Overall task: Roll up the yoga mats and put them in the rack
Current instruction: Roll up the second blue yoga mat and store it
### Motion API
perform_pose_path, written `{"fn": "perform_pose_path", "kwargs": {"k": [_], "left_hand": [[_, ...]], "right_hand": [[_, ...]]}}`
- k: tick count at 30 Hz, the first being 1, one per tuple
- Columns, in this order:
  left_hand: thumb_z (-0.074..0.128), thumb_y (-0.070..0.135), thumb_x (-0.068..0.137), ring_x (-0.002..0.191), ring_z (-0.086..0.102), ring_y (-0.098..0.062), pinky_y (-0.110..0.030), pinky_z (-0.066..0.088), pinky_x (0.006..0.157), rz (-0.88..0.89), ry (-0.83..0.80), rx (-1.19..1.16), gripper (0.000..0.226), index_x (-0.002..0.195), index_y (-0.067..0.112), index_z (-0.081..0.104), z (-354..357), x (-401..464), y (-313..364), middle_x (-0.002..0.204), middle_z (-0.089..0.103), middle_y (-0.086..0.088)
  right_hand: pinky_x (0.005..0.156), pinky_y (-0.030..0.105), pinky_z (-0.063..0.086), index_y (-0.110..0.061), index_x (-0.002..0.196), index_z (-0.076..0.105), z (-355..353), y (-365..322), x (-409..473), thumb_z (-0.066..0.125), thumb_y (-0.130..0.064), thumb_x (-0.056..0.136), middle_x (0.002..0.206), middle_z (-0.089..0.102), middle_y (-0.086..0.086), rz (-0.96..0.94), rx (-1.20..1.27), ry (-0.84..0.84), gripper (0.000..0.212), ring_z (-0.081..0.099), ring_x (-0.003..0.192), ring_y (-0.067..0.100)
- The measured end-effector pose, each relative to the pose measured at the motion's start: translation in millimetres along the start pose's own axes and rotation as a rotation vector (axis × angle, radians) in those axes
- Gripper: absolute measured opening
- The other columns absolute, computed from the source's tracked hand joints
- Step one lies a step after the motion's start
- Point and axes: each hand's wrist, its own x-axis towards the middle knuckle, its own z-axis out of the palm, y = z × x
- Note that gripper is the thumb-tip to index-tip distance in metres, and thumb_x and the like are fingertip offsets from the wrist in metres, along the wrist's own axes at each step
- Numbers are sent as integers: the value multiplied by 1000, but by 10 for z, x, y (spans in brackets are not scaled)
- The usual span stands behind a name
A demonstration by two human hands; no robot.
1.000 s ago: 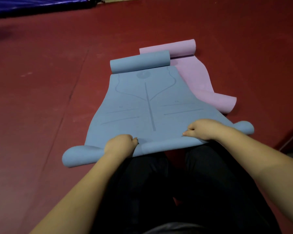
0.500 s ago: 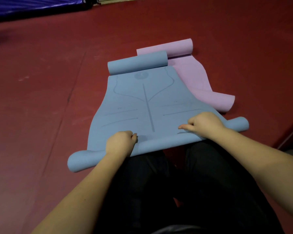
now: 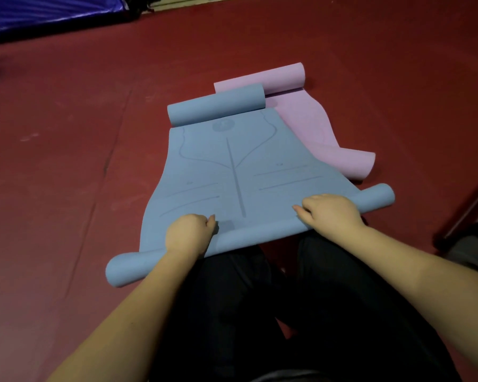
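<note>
Blue mat printed with alignment lines, curled both ends. Left hand, right hand curl over near roll. Pink mat beyond right hand.

Blue mat lies flat on the floor, printed with alignment lines, rolled at both its near and far ends. Pink mat lies just right of it, partly underneath, its far end rolled and near end curled.

red floor, blue padding
</note>
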Motion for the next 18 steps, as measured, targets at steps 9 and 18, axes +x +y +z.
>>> {"fn": "perform_pose_path", "kwargs": {"k": [9, 18], "left_hand": [[37, 44, 94, 63, 44, -30, -40, 39, 56, 201, 389, -59, 48, 57, 15, 42, 261, -406, -196, 59, 48, -6], [30, 40, 101, 87, 59, -34, -41, 46, 72, 100, 198, -32, 54, 77, 7, 65, 118, -139, -95, 85, 64, -10]], "right_hand": [[86, 35, 43, -23, 111, 68, -142, 39, 450, 35, -54, 100, 122, 64, 6, 122, 53, -399, 46, 57, 112, 29], [80, 35, 44, -21, 85, 64, -27, 110, 502, 44, -53, 96, 103, 60, 5, 117, 140, -344, 39, 58, 104, 29]]}}
